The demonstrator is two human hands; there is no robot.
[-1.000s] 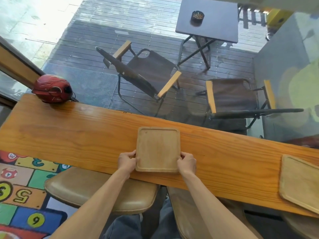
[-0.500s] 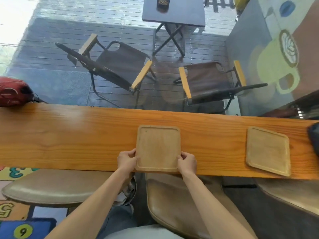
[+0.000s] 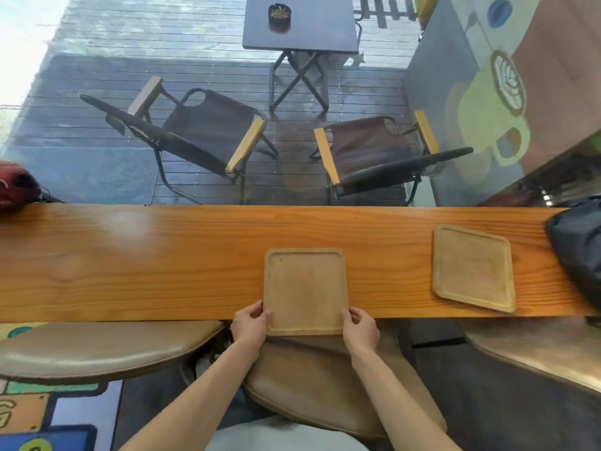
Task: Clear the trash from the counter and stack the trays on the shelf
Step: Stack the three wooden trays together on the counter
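Hands, left (image 3: 249,327) and right (image 3: 360,330), each grip pinching a near corner of the tray (image 3: 305,289) overhanging the worktop (image 3: 146,262); second tray (image 3: 473,266) lies rightward.

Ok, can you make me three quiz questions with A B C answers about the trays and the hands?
1. Where is the second tray?
A. On a chair
B. On the counter, right of the held tray
C. On the floor

2. How many trays are on the counter?
A. One
B. Two
C. Four

3. What are the hands doing?
A. Both grip the near tray
B. Both are in the air
C. One holds a cup

Answers:
1 B, it lies flat on the wood, towards the dark bag.
2 B, only two trays show.
3 A, the left hand and right hand pinch the tray's near corners.
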